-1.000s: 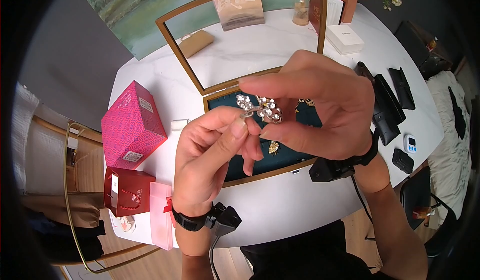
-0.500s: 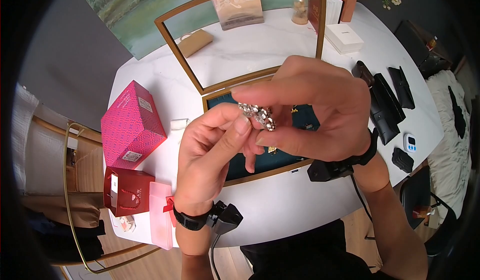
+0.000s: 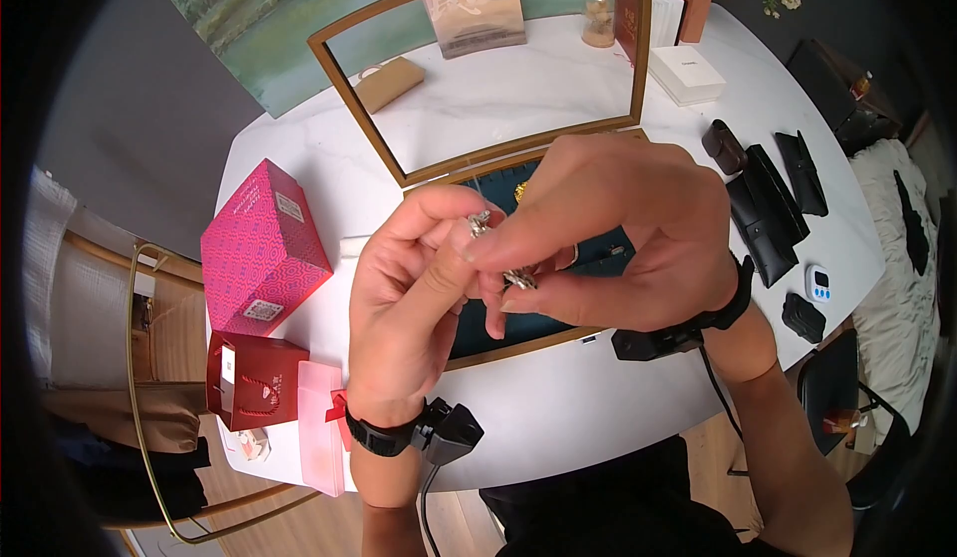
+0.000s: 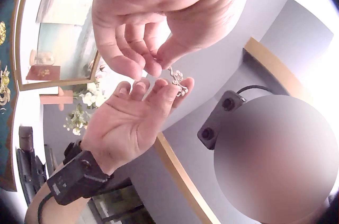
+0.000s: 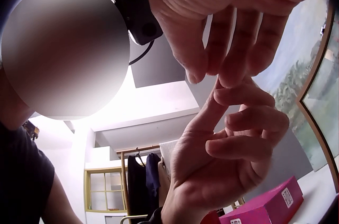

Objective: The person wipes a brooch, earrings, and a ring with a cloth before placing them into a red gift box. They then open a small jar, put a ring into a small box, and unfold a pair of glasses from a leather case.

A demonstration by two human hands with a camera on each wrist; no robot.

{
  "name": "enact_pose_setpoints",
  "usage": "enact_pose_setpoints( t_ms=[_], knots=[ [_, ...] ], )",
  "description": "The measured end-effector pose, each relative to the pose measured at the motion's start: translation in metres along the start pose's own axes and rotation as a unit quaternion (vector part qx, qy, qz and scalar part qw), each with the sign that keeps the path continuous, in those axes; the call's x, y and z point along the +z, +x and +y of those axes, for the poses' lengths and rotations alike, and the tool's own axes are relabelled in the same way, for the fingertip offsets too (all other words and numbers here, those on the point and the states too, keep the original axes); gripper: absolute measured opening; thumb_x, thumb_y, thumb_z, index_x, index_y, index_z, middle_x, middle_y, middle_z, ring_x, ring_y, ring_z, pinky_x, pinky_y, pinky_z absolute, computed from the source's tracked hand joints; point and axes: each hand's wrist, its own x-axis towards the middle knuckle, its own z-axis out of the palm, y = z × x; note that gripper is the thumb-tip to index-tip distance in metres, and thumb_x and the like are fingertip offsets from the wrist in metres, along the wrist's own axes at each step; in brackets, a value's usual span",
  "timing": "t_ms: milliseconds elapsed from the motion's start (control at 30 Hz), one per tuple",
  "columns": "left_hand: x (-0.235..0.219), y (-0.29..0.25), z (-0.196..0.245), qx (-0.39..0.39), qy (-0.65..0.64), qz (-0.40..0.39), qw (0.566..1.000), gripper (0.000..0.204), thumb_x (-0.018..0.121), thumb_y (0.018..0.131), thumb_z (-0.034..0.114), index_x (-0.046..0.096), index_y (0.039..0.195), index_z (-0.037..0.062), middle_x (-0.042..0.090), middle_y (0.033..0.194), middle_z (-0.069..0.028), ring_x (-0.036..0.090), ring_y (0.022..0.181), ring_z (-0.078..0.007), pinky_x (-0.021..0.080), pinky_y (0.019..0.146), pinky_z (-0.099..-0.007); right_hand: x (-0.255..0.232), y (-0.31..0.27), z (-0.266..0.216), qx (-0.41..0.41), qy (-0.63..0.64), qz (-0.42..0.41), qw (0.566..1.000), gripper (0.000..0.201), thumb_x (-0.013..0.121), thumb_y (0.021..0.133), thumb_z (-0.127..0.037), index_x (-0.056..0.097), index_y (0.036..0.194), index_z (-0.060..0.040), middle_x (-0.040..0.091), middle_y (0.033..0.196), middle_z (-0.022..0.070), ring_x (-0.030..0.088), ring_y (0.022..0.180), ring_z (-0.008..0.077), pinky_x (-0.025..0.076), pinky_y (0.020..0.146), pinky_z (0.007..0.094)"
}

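A small silver jewellery piece set with clear stones [image 3: 518,279] is held up between both hands. My left hand [image 3: 404,293] pinches it between thumb and forefinger. The right hand [image 3: 643,228] comes from the other side, its thumb and forefinger closed around the stone-set part. In the left wrist view the jewellery piece [image 4: 178,83] shows at the right hand's fingertips, its thin end running up to the left fingers. Below both hands lies a wooden jewellery box [image 3: 518,351] with dark teal lining, its glass lid [image 3: 374,129] raised. Gold jewellery [image 3: 521,190] inside is partly covered by the hands.
At left stand a pink patterned box [image 3: 264,248], a red gift bag [image 3: 257,383] and a pale pink box [image 3: 321,427]. To the right are black cases [image 3: 766,213], a small white timer [image 3: 817,285] and a white box [image 3: 686,77]. A tan case [image 3: 391,86] lies behind the lid.
The jewellery piece has turned between the fingers, so less of its stones faces up. My right forefinger has moved down and left, over it and closer to the left thumb.
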Motion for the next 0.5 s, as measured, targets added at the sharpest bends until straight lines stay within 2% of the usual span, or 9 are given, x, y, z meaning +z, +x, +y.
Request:
enact_pose_setpoints(
  t_ms=[333,500],
  knots=[
    [0.0056,-0.0014,0.0048,0.005,0.025,0.051,0.998,0.017,0.058,0.099,0.014,0.059,0.108,-0.0008,0.066,0.088,-0.0081,0.060,0.065,-0.0131,0.049,0.052,-0.0271,0.0029,-0.0041,0.0025,0.006,0.026,0.004,1.000,0.031,0.083,0.067,0.009,0.069,0.092,-0.0015,0.067,0.080,0.0094,0.063,0.070,0.0165,0.046,0.060,0.0265],
    [0.0066,-0.0022,0.0036,0.056,0.029,0.070,0.996,0.017,0.062,0.097,0.013,0.060,0.103,-0.0025,0.065,0.087,-0.0104,0.061,0.063,-0.0153,0.050,0.054,-0.0279,0.0040,-0.0063,0.0053,0.004,0.038,0.017,0.999,0.032,0.085,0.065,0.007,0.067,0.090,-0.0027,0.067,0.079,0.0091,0.063,0.070,0.0164,0.046,0.060,0.0263]
  ],
)
